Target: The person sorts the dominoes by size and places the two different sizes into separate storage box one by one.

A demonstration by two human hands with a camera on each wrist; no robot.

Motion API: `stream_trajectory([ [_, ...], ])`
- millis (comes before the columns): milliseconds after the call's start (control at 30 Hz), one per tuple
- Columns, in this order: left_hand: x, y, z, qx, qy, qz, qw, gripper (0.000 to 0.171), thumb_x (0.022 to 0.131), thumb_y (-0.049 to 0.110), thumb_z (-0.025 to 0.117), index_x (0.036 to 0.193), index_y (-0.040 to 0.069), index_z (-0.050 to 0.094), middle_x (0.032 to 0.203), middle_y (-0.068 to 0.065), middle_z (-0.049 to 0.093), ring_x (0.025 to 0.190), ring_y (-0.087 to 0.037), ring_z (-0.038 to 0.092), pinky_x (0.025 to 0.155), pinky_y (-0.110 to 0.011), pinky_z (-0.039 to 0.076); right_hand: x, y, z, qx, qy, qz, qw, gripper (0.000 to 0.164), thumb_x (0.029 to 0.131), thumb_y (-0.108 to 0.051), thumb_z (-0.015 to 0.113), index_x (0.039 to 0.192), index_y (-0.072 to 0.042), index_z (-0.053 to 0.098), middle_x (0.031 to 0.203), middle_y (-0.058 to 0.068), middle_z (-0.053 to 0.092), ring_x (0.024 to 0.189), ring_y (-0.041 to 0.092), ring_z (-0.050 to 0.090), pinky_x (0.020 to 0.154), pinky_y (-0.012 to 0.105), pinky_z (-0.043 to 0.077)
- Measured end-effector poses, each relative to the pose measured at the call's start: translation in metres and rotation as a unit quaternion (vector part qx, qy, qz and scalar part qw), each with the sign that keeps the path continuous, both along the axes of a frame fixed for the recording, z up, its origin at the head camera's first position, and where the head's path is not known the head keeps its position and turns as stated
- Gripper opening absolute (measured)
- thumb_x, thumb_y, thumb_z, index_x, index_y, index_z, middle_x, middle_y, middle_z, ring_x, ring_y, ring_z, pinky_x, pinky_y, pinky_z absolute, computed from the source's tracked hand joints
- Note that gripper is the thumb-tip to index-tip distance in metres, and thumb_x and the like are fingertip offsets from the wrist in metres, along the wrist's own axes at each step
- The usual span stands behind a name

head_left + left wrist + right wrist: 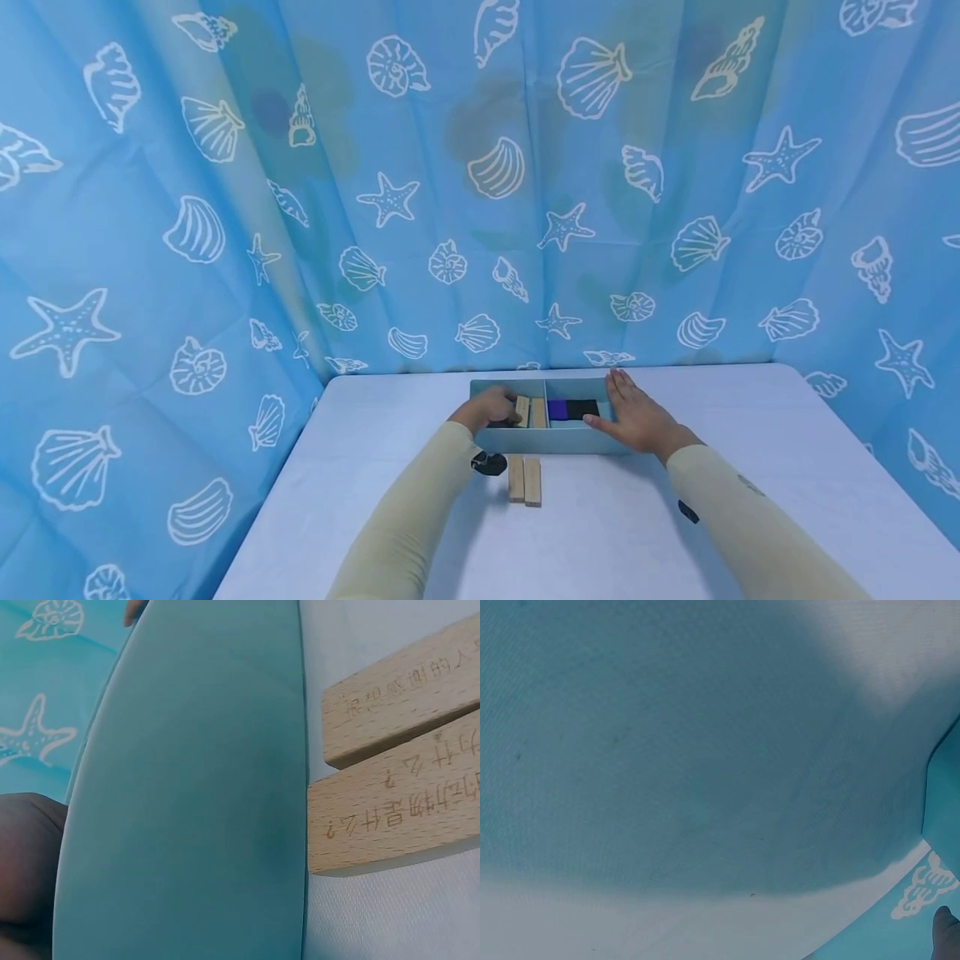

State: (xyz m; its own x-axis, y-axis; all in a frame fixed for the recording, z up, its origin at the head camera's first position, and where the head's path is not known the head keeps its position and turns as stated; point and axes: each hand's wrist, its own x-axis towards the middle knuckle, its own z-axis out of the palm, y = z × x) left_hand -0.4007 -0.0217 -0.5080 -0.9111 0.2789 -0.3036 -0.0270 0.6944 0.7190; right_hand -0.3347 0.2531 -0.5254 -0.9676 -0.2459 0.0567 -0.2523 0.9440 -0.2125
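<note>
A light blue box (pixel 555 442) with a divider stands on the white table. My left hand (pixel 491 406) reaches into its left compartment and pinches a wooden block (pixel 522 408). Right of that block lies another wooden block (pixel 537 412). The right compartment holds a purple and black item (pixel 573 409). My right hand (pixel 641 417) rests against the box's right end, fingers straight, thumb over the front rim. Two wooden blocks (pixel 405 802) with engraved writing lie side by side before the box. In the left wrist view the box wall hides most of the left hand.
The white tablecloth (pixel 600 542) spreads in front of the box and to both sides. Behind the table hangs a blue curtain (pixel 465 225) with white shell and starfish prints, close to the back edge.
</note>
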Motion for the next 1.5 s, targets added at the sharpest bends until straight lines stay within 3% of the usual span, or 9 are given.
stream_trajectory([
  [200,-0.0005,0.0026,-0.0028,0.002,0.004,0.002,1.0,0.031,0.091,0.01,0.067,0.12,0.0,0.064,0.101,-0.008,0.063,0.099,-0.029,0.059,0.094,-0.053,0.046,-0.0005,0.0002,-0.0017,-0.003,0.002,0.001,1.0,0.104,0.092,-0.069,0.042,0.15,0.012,0.011,0.158,0.028,0.006,0.144,0.044,0.005,0.114,0.056,0.014],
  [400,0.0032,0.0039,-0.0012,-0.016,0.033,-0.006,0.9993,0.009,0.09,0.013,0.069,0.092,0.004,0.069,0.081,-0.006,0.059,0.078,-0.024,0.058,0.073,-0.041,0.049,-0.0015,0.0005,-0.0019,-0.004,0.0,0.0,1.0,0.103,0.093,-0.068,0.042,0.15,0.012,0.01,0.158,0.028,0.005,0.144,0.044,0.004,0.114,0.056,0.013],
  [667,0.0083,0.0062,0.0028,-0.029,0.049,-0.006,0.9984,0.024,0.09,0.013,0.07,0.068,0.007,0.062,0.065,-0.004,0.053,0.062,-0.021,0.054,0.057,-0.034,0.042,-0.0018,0.0016,-0.0015,0.004,0.0,-0.001,1.0,0.106,0.091,-0.072,0.038,0.15,0.012,0.01,0.158,0.028,0.005,0.144,0.043,0.005,0.114,0.055,0.012],
  [933,0.0068,0.0068,0.0021,-0.054,0.051,0.0,0.9972,0.016,0.088,0.016,0.072,0.074,0.009,0.07,0.073,-0.004,0.06,0.072,-0.022,0.057,0.07,-0.039,0.049,-0.0009,0.0004,-0.0006,-0.003,0.004,0.001,1.0,0.103,0.093,-0.068,0.042,0.15,0.013,0.012,0.158,0.028,0.006,0.145,0.043,0.004,0.114,0.055,0.012],
  [1100,0.0049,0.0074,0.0016,-0.058,0.058,-0.01,0.9966,0.021,0.089,0.016,0.071,0.071,0.007,0.067,0.067,-0.003,0.055,0.067,-0.021,0.055,0.062,-0.035,0.044,-0.0017,0.0013,0.0004,0.006,0.006,0.0,1.0,0.112,0.088,-0.079,0.031,0.15,0.012,0.011,0.158,0.027,0.007,0.145,0.042,0.005,0.114,0.054,0.014],
  [1400,0.0028,0.0081,-0.0028,-0.062,0.056,-0.006,0.9965,0.022,0.089,0.017,0.072,0.07,0.009,0.065,0.066,-0.003,0.055,0.065,-0.021,0.056,0.059,-0.035,0.044,-0.0021,0.0026,-0.0019,0.004,0.005,0.002,1.0,0.113,0.087,-0.08,0.03,0.15,0.012,0.012,0.158,0.028,0.006,0.145,0.043,0.005,0.114,0.054,0.014],
  [1500,0.0024,0.0067,-0.0026,-0.061,0.048,0.002,0.997,0.022,0.088,0.017,0.072,0.069,0.009,0.064,0.066,-0.004,0.053,0.066,-0.022,0.056,0.061,-0.037,0.044,-0.0033,0.0006,-0.002,0.001,0.003,0.002,1.0,0.109,0.089,-0.076,0.036,0.15,0.012,0.012,0.158,0.028,0.006,0.144,0.043,0.005,0.114,0.055,0.013],
])
